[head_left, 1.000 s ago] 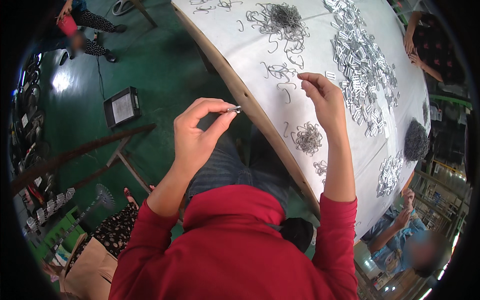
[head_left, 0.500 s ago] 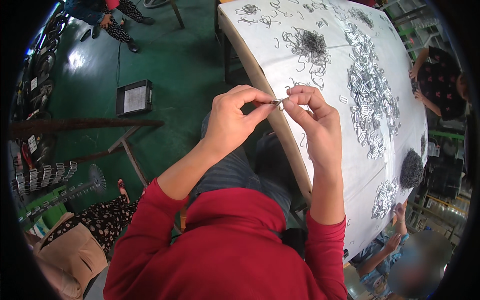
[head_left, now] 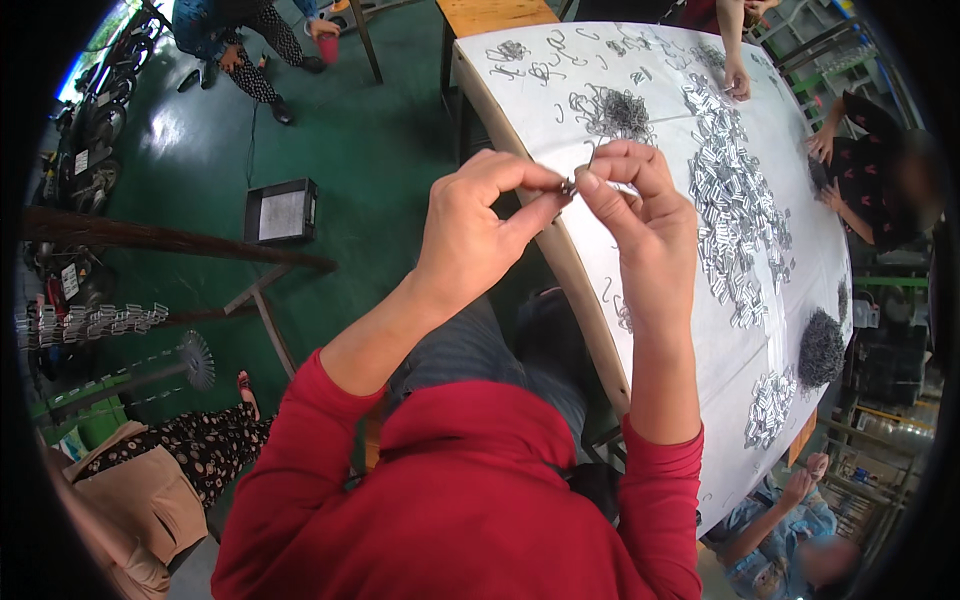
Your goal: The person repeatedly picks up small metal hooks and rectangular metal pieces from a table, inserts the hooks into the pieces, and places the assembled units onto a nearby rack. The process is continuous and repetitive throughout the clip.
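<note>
Above the near edge of the white-covered table (head_left: 690,400), my two hands meet fingertip to fingertip. My left hand (head_left: 475,225) pinches a small metal piece (head_left: 568,187), probably one of the rectangular buckles, mostly covered by the fingers. Between thumb and fingers my right hand (head_left: 648,215) grips a thin wire hook (head_left: 590,152), whose curved end sticks up beyond the fingertips. Its lower end is at the metal piece; whether they are joined is too small to tell. Past my hands lie a tangle of wire hooks (head_left: 625,115) and a long heap of silvery buckles (head_left: 730,200).
A dark wire pile (head_left: 822,348) and a smaller buckle heap (head_left: 771,410) lie to the right. A co-worker's hand (head_left: 737,82) reaches to the far end of the long heap; others sit around the table. A black crate (head_left: 282,212) stands on the green floor at left.
My hands have risen slightly, away from me, still together. A co-worker's arm has come in at the far side. The co-worker at lower right has drawn their hands back from the table.
</note>
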Motion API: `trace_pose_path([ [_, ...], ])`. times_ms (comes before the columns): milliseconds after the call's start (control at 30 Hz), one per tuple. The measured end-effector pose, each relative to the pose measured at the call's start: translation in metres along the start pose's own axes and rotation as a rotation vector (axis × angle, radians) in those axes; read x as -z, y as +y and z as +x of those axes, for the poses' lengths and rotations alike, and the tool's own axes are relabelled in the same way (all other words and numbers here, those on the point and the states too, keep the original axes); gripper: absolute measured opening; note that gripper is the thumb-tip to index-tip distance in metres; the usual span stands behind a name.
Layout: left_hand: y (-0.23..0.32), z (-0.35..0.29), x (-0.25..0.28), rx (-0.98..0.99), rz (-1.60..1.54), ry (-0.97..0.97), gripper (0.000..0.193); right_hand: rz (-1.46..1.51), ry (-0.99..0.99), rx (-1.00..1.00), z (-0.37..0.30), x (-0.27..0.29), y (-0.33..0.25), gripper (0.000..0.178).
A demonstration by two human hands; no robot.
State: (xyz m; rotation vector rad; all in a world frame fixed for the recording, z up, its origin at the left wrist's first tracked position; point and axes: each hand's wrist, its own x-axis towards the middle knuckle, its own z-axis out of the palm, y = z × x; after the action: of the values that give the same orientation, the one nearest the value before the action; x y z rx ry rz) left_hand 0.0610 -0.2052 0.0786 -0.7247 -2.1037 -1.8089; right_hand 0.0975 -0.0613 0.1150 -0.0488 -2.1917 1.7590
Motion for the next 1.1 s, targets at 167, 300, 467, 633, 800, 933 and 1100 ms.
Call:
trace_pose_path([
  [167,0.039,0.036,0.01,-0.218,-0.206,0.177,0.024,-0.017,0.011,0.314,0.027,-0.002,-0.053,0.018],
  [300,0.079,0.074,0.022,-0.357,-0.353,0.263,0.015,0.143,-0.039,0.462,0.043,-0.003,-0.113,0.01],
  [467,0.125,0.093,0.064,-0.459,-0.331,0.36,0.01,-0.006,-0.116,0.662,0.045,-0.024,-0.173,0.018],
  [633,0.158,0.093,0.113,-0.463,-0.147,0.302,0.01,-0.053,0.081,0.745,0.059,-0.026,-0.142,0.033],
  [800,0.188,0.085,0.167,-0.42,-0.157,0.315,0.012,-0.744,-0.091,0.609,0.062,-0.006,0.011,0.033],
  [933,0.207,0.068,0.214,-0.396,-0.021,0.457,0.015,-1.083,-0.293,0.378,0.036,-0.012,0.108,0.049],
  [1100,0.228,0.045,0.282,-0.443,0.112,0.598,0.019,-1.3,-0.466,0.137,0.008,-0.016,0.161,0.061],
])
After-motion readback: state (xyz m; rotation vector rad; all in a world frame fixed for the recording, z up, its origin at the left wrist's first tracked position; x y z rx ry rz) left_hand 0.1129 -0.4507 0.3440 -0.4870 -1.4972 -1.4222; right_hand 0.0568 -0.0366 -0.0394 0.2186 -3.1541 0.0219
